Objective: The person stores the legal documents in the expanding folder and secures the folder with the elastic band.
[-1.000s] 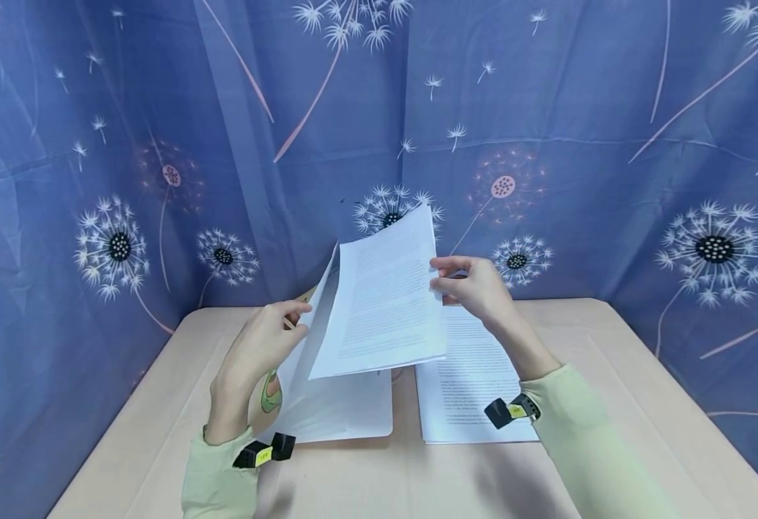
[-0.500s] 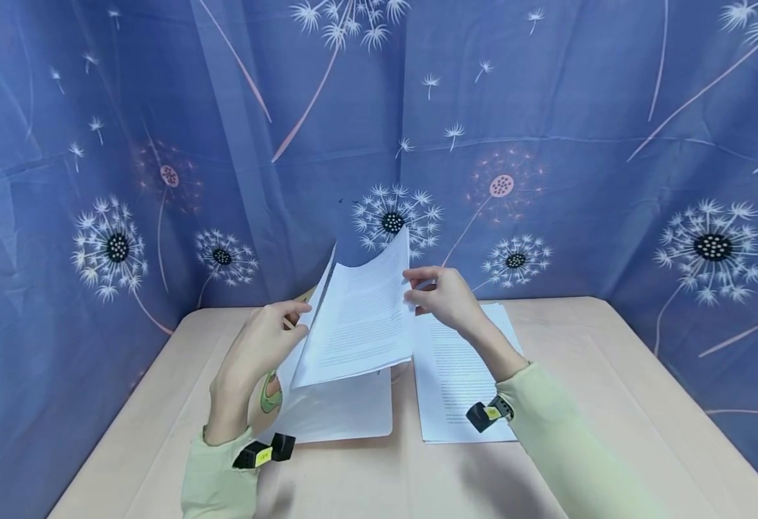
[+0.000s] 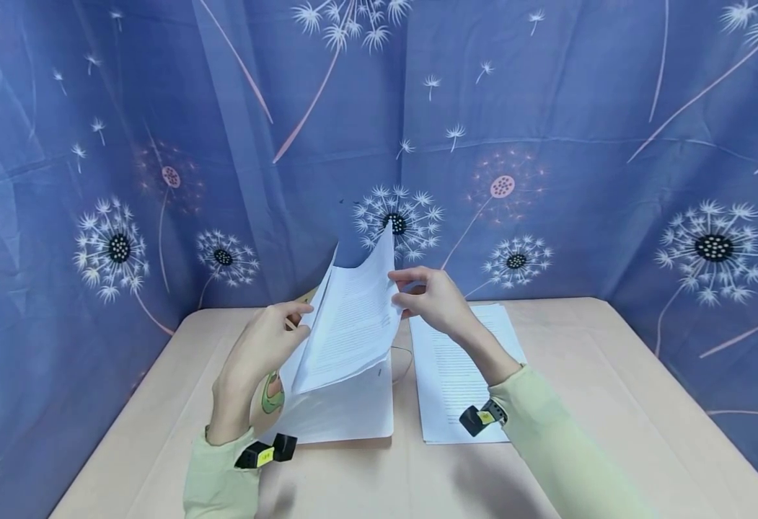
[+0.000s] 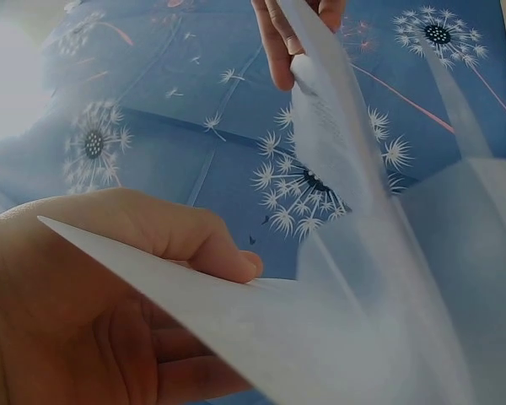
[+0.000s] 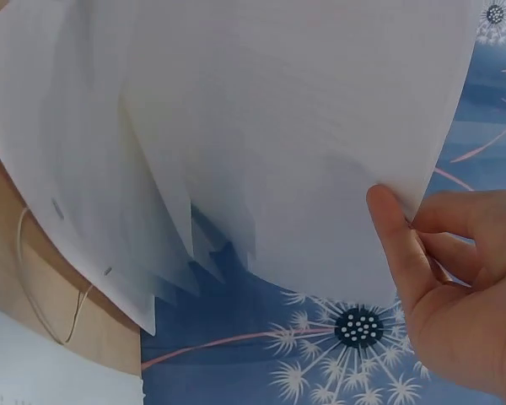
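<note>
In the head view a file folder (image 3: 346, 414) with a white inside lies on the table, its left cover raised. My left hand (image 3: 257, 353) pinches the edge of that cover; in the left wrist view the thumb (image 4: 228, 253) lies along the white edge. Several printed sheets (image 3: 353, 321) stand tilted and bowed over the folder, their left side inside the cover. With thumb and fingers my right hand (image 3: 437, 299) pinches the sheets' right edge, which the right wrist view also shows at the paper (image 5: 320, 126). The sheets hide part of the folder's inside.
Another stack of printed paper (image 3: 450, 375) lies flat just right of the folder. A thin cord loop (image 5: 24, 278) hangs at the folder's right edge. Green cartoon printing (image 3: 272, 395) shows at its left. Behind the table (image 3: 580, 404) hangs a blue dandelion-print cloth (image 3: 547, 108).
My right hand has moved left and slightly down with the sheets, which now sit closer to the raised cover and bow more. The left hand has stayed nearly still on the cover.
</note>
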A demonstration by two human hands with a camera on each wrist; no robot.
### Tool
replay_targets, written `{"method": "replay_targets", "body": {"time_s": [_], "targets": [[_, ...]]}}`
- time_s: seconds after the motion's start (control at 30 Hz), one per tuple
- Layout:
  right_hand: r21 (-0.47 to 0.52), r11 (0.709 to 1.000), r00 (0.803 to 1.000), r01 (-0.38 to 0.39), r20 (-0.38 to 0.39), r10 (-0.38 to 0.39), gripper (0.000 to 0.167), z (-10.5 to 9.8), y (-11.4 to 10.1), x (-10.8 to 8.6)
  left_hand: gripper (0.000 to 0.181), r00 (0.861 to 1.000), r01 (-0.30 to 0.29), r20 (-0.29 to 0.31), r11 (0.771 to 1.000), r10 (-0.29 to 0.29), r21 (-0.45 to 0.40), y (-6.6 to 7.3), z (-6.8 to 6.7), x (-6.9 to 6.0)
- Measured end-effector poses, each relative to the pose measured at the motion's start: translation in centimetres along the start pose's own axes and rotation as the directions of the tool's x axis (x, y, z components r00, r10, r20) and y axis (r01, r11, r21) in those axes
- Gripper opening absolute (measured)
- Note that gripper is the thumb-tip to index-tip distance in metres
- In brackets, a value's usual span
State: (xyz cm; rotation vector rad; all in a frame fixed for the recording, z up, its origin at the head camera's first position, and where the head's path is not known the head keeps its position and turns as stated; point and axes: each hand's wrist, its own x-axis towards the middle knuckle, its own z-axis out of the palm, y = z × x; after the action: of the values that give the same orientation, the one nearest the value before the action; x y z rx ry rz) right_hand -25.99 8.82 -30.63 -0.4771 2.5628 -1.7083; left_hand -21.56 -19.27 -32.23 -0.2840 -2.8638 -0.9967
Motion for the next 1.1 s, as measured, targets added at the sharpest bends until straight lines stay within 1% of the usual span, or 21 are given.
{"method": "replay_targets", "body": {"time_s": [0.17,0.3,0.43,0.63,0.93,1.1], "targets": [[-0.008,1.000,1.000,0.024,-0.006,-0.024,0.043,-0.1,-0.6,-0.3,0.044,1.000,0.003,0.004,1.000,-0.003,-0.006,0.1,-0.1,0.0],[0.004,0.999,0.999,0.041,-0.006,-0.041,0.043,-0.3,-1.2,-0.7,0.044,1.000,0.002,0.004,1.000,-0.002,-0.006,0.2,-0.2,-0.1],[0.009,0.999,0.999,0.046,-0.007,-0.046,0.041,-0.3,-1.5,-1.0,0.044,1.000,0.003,0.005,1.000,-0.003,-0.005,0.2,-0.2,-0.1],[-0.015,0.998,0.999,0.053,-0.009,-0.054,0.040,0.3,-0.7,-0.4,0.043,1.000,0.000,-0.001,1.000,0.000,0.006,0.1,-0.2,-0.2],[0.004,1.000,0.999,0.029,0.012,-0.029,0.040,1.5,0.3,0.7,0.045,1.000,0.009,0.003,1.000,-0.009,-0.012,0.0,-0.1,-0.1],[0.013,1.000,0.999,0.014,0.035,-0.014,0.040,2.7,0.8,1.5,0.044,1.000,0.004,0.004,1.000,-0.004,-0.018,0.0,-0.1,-0.2]]}}
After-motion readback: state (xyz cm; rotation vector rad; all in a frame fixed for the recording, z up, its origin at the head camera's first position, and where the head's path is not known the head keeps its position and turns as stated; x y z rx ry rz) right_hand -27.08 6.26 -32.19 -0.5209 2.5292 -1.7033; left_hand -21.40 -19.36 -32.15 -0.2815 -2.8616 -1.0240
